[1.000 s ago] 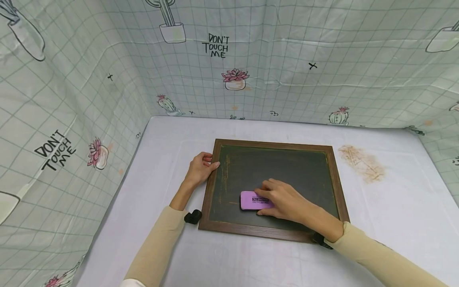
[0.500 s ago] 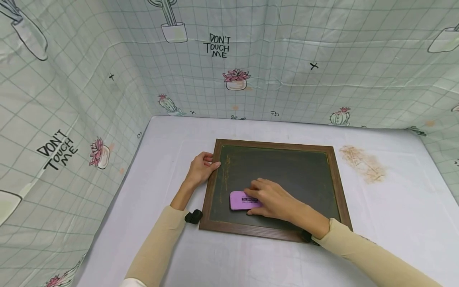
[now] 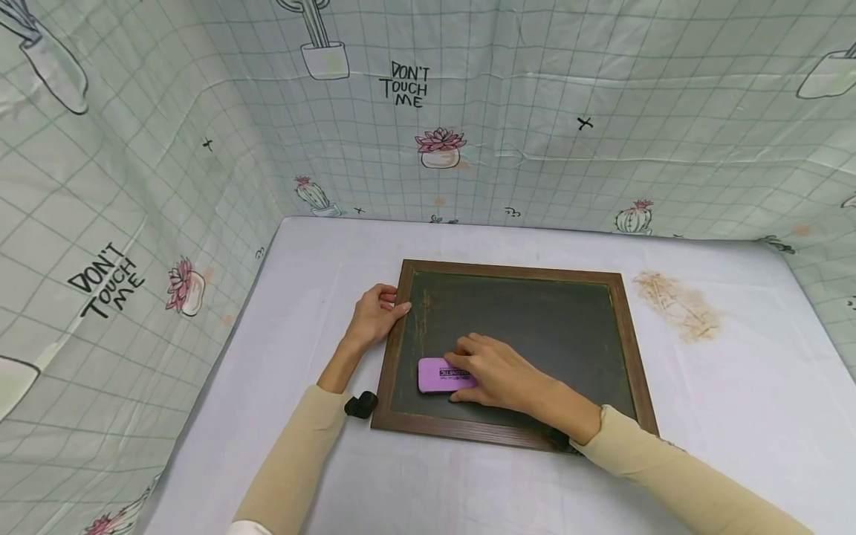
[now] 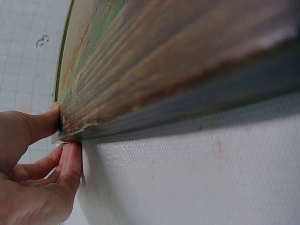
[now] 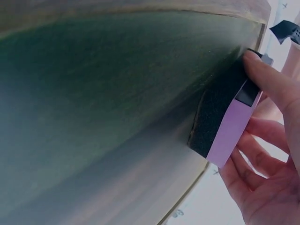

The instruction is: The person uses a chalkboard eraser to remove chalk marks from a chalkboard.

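Note:
A dark chalkboard [image 3: 521, 319] in a brown wooden frame lies flat on the white-covered table. My left hand [image 3: 370, 316] pinches the frame's left side, thumb on top and fingers against its outer edge, as the left wrist view also shows at the wooden frame [image 4: 140, 70]. My right hand [image 3: 501, 375] grips a purple eraser [image 3: 435, 375] between thumb and fingers, low on the left half of the board. In the right wrist view the black felt of the eraser [image 5: 229, 117] faces the board. Faint yellowish chalk streaks [image 3: 423, 319] run near the board's left side.
A brownish smudge [image 3: 678, 305] marks the white tablecloth [image 3: 321, 260] right of the board. Behind and at the left hangs a gridded curtain [image 3: 508, 96] printed with potted cacti. A black wrist strap piece [image 3: 361, 404] sits beside the frame's lower left corner.
My right hand has slid the purple eraser leftward across the board, towards the chalk streaks. A short yellowish mark low on the board is no longer visible. The left hand stays on the frame.

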{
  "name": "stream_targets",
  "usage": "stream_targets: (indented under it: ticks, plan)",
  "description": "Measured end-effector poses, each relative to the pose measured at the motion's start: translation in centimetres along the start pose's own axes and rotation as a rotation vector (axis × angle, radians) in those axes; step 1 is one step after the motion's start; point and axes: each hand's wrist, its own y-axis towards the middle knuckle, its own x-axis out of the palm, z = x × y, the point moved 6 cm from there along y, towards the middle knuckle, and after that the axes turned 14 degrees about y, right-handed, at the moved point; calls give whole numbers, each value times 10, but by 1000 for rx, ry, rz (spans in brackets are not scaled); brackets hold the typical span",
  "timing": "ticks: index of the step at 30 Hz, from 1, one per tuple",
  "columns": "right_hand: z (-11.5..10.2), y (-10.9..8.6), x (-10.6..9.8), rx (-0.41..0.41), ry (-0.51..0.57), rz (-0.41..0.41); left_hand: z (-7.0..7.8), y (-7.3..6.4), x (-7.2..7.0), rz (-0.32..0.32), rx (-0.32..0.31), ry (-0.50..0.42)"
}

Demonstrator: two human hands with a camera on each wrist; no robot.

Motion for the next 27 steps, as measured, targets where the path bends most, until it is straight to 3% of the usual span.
stream_targets:
  ticks: [27]
  plan:
    - [14, -42, -15, 28, 5, 14, 0, 0, 1, -9, 12, 15]
